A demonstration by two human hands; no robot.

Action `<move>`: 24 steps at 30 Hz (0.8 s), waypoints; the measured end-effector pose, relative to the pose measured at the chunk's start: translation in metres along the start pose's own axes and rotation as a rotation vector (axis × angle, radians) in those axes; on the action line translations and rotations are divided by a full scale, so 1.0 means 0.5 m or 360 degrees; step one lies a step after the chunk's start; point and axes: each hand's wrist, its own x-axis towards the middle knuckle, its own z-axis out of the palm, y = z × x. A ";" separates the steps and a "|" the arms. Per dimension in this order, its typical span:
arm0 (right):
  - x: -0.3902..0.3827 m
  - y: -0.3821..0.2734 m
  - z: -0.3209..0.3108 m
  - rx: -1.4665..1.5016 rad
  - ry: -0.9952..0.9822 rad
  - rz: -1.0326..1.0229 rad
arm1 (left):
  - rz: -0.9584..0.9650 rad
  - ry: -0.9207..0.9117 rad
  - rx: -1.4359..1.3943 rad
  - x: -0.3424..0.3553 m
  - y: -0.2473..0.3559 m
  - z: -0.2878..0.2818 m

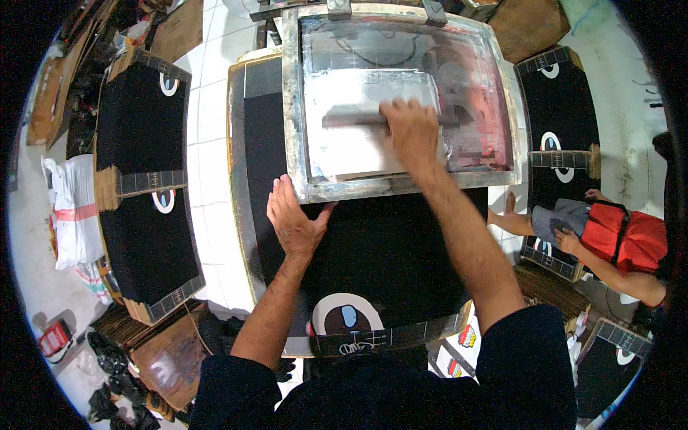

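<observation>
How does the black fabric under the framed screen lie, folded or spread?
Spread: the black fabric lies flat, its near stretch showing no fold. The framed screen hides much of the rest; cannot tell there.

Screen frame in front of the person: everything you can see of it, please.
The screen frame is rectangular, pale and paint-stained, with translucent mesh. A white area covers much of its middle and left; reddish stains mark the right. Two grey clamps sit at its far edge. It lies over black material. The left hand touches its near-left corner; the right hand holds a blurred grey squeegee across the mesh.
</observation>
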 end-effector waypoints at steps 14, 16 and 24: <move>0.202 0.076 0.071 0.0020 0.0156 0.0018 | 0.0036 0.0005 0.0064 0.006 -0.003 0.004; 0.151 0.062 0.058 0.0091 0.0123 0.0018 | 0.0088 0.0043 0.0068 0.002 -0.004 0.006; -0.127 -0.039 -0.034 0.0137 0.0040 0.0049 | 0.0117 0.0105 0.0088 0.000 0.003 0.003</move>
